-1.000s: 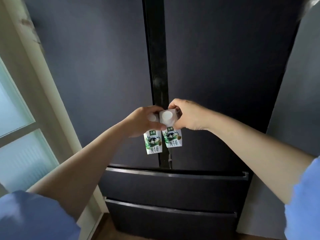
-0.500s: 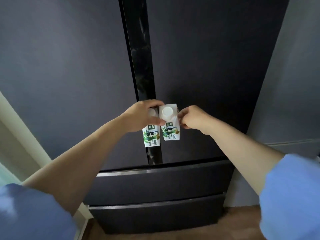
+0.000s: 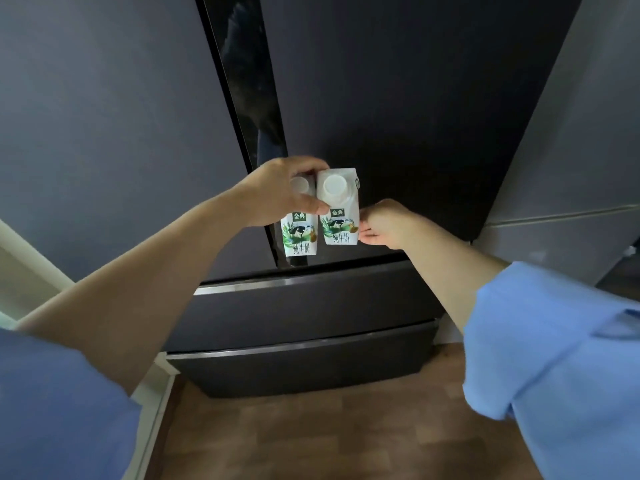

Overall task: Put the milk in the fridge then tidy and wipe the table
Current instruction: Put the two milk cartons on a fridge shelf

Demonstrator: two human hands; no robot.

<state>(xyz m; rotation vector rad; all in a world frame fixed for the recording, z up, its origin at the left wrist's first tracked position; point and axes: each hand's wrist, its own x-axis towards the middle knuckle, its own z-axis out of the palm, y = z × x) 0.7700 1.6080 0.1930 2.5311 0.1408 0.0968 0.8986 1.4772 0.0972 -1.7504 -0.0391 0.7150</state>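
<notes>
Two small white milk cartons with green labels and round white caps hang side by side in front of the dark fridge (image 3: 398, 98). My left hand (image 3: 277, 194) grips both from above: the left carton (image 3: 299, 237) sits under my palm and the right carton (image 3: 337, 206) is pressed against it by my thumb. My right hand (image 3: 382, 223) is just right of the right carton, lower than the caps, fingers loosely curved toward its side, with nothing in it. Both upper fridge doors are shut, with a glossy black strip (image 3: 249, 98) between them.
Two shut fridge drawers (image 3: 304, 306) lie below the doors. A grey panel (image 3: 571, 168) stands at the right of the fridge. A pale door frame (image 3: 31, 265) is at the left. Brown wood floor (image 3: 311, 434) spreads below.
My right hand let go of the right carton's top and dropped to its right side. My left hand now holds both cartons. My view tilted down and right, showing the floor.
</notes>
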